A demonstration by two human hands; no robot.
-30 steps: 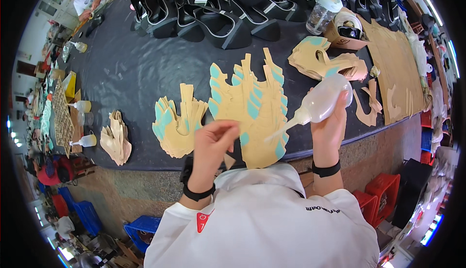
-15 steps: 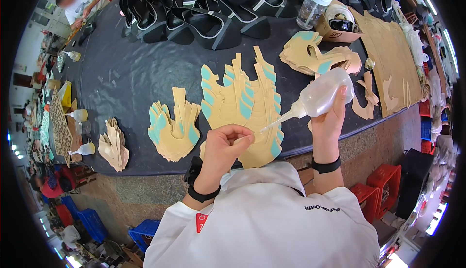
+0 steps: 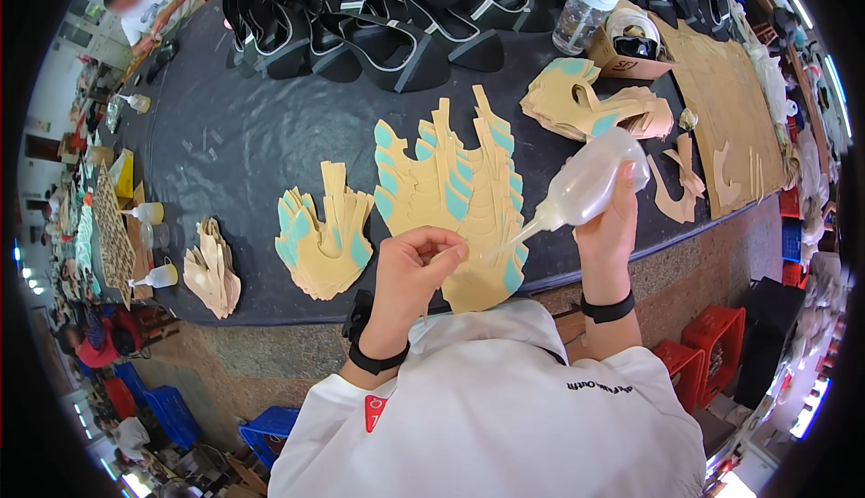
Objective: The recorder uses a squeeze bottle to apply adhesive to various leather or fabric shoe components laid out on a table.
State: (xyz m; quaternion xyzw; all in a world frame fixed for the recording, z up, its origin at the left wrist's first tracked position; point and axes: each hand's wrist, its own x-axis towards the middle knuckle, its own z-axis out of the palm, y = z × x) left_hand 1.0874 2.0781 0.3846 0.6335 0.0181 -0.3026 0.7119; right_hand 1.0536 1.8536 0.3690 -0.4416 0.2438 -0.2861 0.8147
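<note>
In my right hand [image 3: 609, 232] is a translucent squeeze bottle [image 3: 590, 182], tipped so that its thin nozzle points down and left. The nozzle tip is over the near part of a fanned spread of tan shoe-upper pieces [image 3: 487, 196] with pale blue patches. Beside the tip, my left hand [image 3: 414, 273] is closed, thumb and forefinger pinched together over the left side of that spread. Whatever the pinch holds, if anything, is too small to make out. To the left lie a smaller fanned stack of tan and blue pieces [image 3: 317, 259] and a pale bundle of cut pieces [image 3: 212, 273].
Many black wedge-heeled shoes [image 3: 387, 52] crowd the table's far side. A clear lidded jug [image 3: 581, 20] stands by a small carton [image 3: 631, 65]. Another tan stack [image 3: 554, 101] lies at right. Small glue bottles [image 3: 160, 276] stand at far left; a person [image 3: 158, 7] sits beyond.
The squeeze bottle has shifted slightly left and its nozzle has dropped a little toward the near edge. My left fingertips have drawn back slightly to the left, away from the nozzle.
</note>
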